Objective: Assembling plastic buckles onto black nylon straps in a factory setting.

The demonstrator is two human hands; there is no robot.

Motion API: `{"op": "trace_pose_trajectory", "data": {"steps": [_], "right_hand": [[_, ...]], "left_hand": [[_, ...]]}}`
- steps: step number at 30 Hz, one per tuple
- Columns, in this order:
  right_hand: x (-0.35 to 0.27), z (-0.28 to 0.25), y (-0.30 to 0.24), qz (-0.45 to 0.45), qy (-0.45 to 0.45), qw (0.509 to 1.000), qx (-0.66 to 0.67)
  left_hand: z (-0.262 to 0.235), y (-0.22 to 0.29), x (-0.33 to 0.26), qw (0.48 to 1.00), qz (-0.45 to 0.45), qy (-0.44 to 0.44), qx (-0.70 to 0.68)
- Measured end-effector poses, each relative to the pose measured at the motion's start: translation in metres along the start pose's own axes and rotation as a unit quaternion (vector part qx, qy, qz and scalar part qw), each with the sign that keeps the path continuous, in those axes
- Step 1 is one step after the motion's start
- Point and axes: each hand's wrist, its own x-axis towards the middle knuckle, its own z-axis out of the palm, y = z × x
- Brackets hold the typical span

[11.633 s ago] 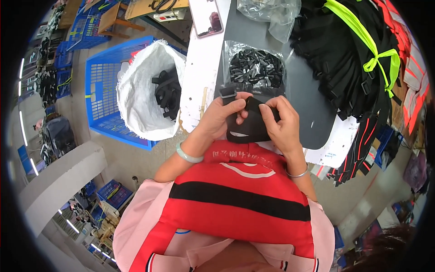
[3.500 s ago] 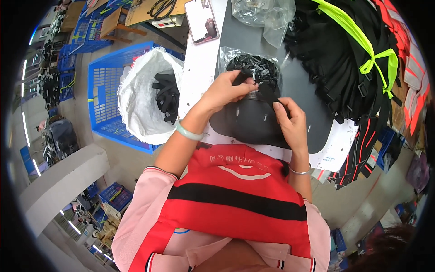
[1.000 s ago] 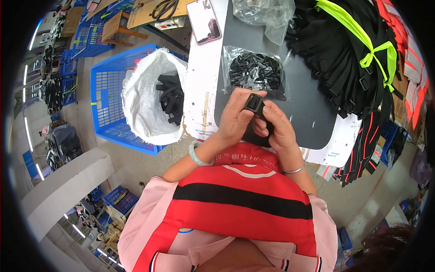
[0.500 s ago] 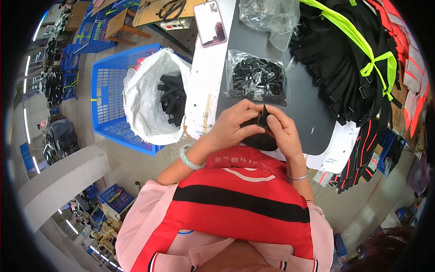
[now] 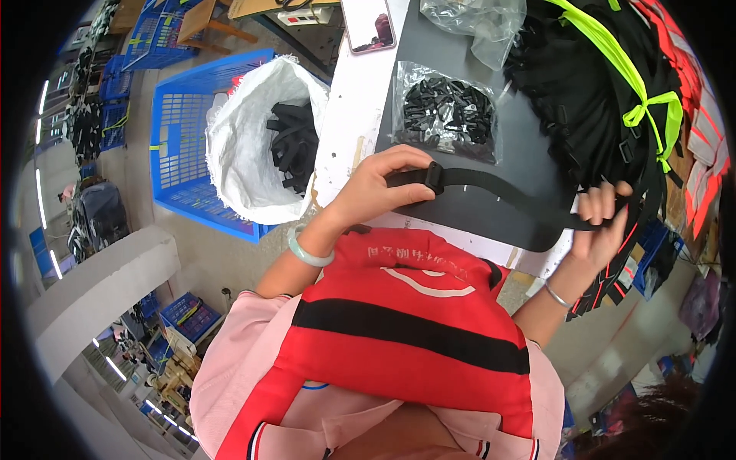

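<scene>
Black webbing strap (image 5: 491, 181), slightly bowed, spans both hands above the table (image 5: 354, 100). I record the left hand (image 5: 374, 182) pinching it at the slide buckle (image 5: 435, 178), the right hand (image 5: 599, 244) gripping farther along. The hands have just parted; I judge the webbing drawn out lengthwise.

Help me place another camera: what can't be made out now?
All in the head view:
Flat black webbing strap: left end covered by the bare left hand; right end unclear at the right hand, black against black.
Small black plastic pieces: too small to count through the clear plastic bag.
White woven sack: bottom hidden by black fabric strips inside.
Pink-edged rectangular phone: cut off by the upper edge.
</scene>
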Motion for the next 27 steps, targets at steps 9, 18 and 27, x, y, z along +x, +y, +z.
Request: {"op": "trace_pose_trajectory", "data": {"steps": [9,18,27], "right_hand": [[-0.018,0.059,0.092,0.183,-0.052,0.793,-0.579],[-0.020,0.048,0.093,0.269,-0.057,0.826,-0.493],[-0.032,0.059,0.114,0.221,-0.058,0.885,-0.406]], "left_hand": [[0.010,0.014,0.002,0.956,0.120,-0.024,0.266],[0.008,0.018,0.002,0.919,0.140,-0.060,0.363],[0.014,0.002,-0.004,0.995,0.035,-0.028,0.090]]}}
